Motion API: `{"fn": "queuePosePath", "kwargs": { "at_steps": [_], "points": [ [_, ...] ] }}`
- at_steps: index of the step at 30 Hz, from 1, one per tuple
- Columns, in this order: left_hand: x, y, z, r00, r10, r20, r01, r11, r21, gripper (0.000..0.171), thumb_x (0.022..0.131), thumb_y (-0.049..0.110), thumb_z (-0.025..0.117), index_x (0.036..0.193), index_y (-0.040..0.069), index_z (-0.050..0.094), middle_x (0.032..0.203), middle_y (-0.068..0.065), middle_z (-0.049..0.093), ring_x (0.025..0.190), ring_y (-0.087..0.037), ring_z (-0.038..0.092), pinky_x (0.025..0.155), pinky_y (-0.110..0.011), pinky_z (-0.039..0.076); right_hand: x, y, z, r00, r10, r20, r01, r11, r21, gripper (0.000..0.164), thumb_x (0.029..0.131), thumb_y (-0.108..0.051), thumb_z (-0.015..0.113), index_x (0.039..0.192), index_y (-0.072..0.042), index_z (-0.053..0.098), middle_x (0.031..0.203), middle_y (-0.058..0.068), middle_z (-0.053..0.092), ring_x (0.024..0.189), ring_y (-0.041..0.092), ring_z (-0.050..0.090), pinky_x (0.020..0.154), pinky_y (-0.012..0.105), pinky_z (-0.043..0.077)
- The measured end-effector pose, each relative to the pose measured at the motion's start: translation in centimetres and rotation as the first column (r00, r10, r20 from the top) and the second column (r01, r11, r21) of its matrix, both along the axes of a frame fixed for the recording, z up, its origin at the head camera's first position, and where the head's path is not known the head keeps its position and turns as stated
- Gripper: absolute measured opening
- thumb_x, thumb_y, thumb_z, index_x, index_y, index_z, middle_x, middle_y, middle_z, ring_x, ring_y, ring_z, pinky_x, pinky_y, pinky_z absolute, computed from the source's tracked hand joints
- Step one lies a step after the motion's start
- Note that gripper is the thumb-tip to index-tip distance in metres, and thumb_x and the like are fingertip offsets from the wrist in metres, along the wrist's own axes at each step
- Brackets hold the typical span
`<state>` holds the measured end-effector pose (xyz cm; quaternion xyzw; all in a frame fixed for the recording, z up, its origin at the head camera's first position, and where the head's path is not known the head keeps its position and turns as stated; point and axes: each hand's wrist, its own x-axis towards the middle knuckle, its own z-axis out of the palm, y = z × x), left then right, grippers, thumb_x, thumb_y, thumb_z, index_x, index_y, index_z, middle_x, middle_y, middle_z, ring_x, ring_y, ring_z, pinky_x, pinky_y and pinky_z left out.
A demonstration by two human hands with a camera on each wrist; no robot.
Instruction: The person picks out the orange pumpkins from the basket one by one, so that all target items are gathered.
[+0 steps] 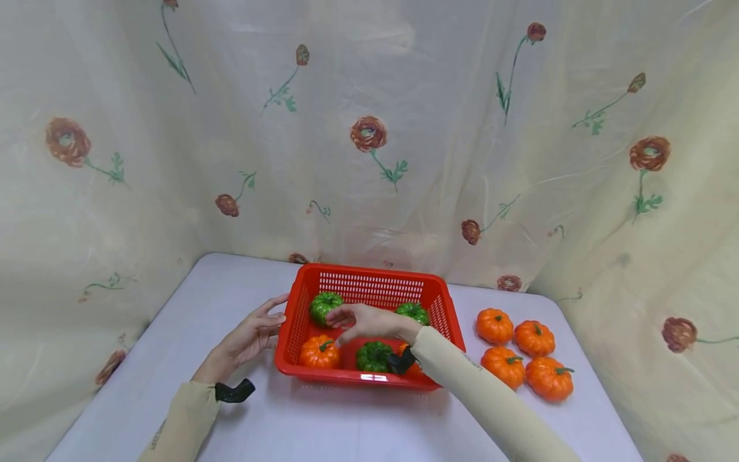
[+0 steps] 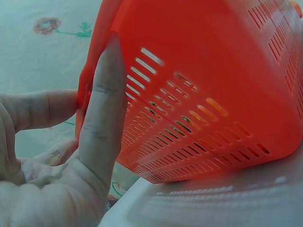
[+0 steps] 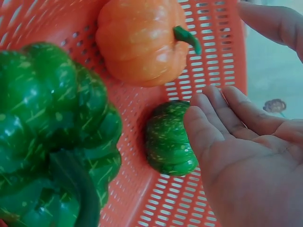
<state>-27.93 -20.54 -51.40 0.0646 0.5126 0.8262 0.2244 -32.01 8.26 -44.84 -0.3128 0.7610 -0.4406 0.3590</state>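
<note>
The left hand (image 1: 251, 337) pinched the rim of the red basket (image 1: 346, 377) on the tabletop (image 1: 323, 427); the right hand (image 1: 369, 322), its fingers (image 3: 248, 112) loosely apart, was near the green pumpkin (image 1: 322, 311) inside.

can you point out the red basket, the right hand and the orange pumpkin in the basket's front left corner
Red basket (image 1: 323, 374): head view, on its front rim.
Right hand (image 1: 368, 321): head view, on the back of the hand.
Orange pumpkin (image 1: 317, 355): head view, on its body.
</note>
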Motion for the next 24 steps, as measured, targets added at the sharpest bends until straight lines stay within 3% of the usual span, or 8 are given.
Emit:
{"fn": "queuePosePath", "kwargs": {
  "at_steps": [5, 9, 20, 24],
  "points": [
    [0.0, 0.0, -0.1, 1.000, 0.004, -0.007, -0.004, 1.000, -0.012, 0.063, 0.100, 0.008, 0.045, 0.155, 0.020, 0.015, 0.139, -0.017, 0.043, 0.107, -0.022, 0.063, 0.082, -0.039, 0.059, -0.4, -0.2, -0.5, 1.000, 0.010, 0.002, -0.010, 1.000, 0.023, 0.064, 0.083, -0.004, 0.071, 0.140, 0.004, 0.041, 0.142, 0.022, 0.046, 0.135, 0.035, 0.042, 0.112, 0.041, 0.038],
    [-0.1, 0.0, -0.1, 1.000, 0.018, 0.012, -0.018, 1.000, -0.017, 0.062, 0.100, 0.009, 0.046, 0.154, 0.022, 0.017, 0.143, -0.020, 0.039, 0.109, -0.023, 0.062, 0.081, -0.039, 0.059, -0.5, -0.5, -0.7, 0.999, 0.041, -0.018, -0.040, 0.996, 0.082, 0.065, 0.084, -0.006, 0.071, 0.141, 0.003, 0.041, 0.143, 0.018, 0.047, 0.133, 0.030, 0.045, 0.109, 0.037, 0.043],
    [0.1, 0.1, 0.0, 1.000, 0.021, 0.009, -0.021, 1.000, -0.016, 0.062, 0.101, 0.008, 0.045, 0.154, 0.021, 0.016, 0.145, -0.024, 0.037, 0.108, -0.023, 0.063, 0.079, -0.038, 0.060, -0.3, -1.3, -1.1, 0.998, 0.059, -0.022, -0.054, 0.986, 0.160, 0.069, 0.082, -0.005, 0.073, 0.142, 0.002, 0.040, 0.146, 0.016, 0.045, 0.135, 0.029, 0.044, 0.113, 0.039, 0.038],
    [0.0, 0.1, -0.1, 1.000, 0.015, 0.002, -0.015, 1.000, -0.013, 0.062, 0.100, 0.008, 0.045, 0.154, 0.020, 0.016, 0.140, -0.021, 0.042, 0.105, -0.022, 0.064, 0.079, -0.038, 0.059, -0.3, -1.3, -1.4, 0.998, 0.058, -0.005, -0.056, 0.983, 0.172, 0.069, 0.083, -0.007, 0.073, 0.143, 0.000, 0.040, 0.145, 0.012, 0.047, 0.135, 0.027, 0.044, 0.113, 0.039, 0.037]
  ]
}}
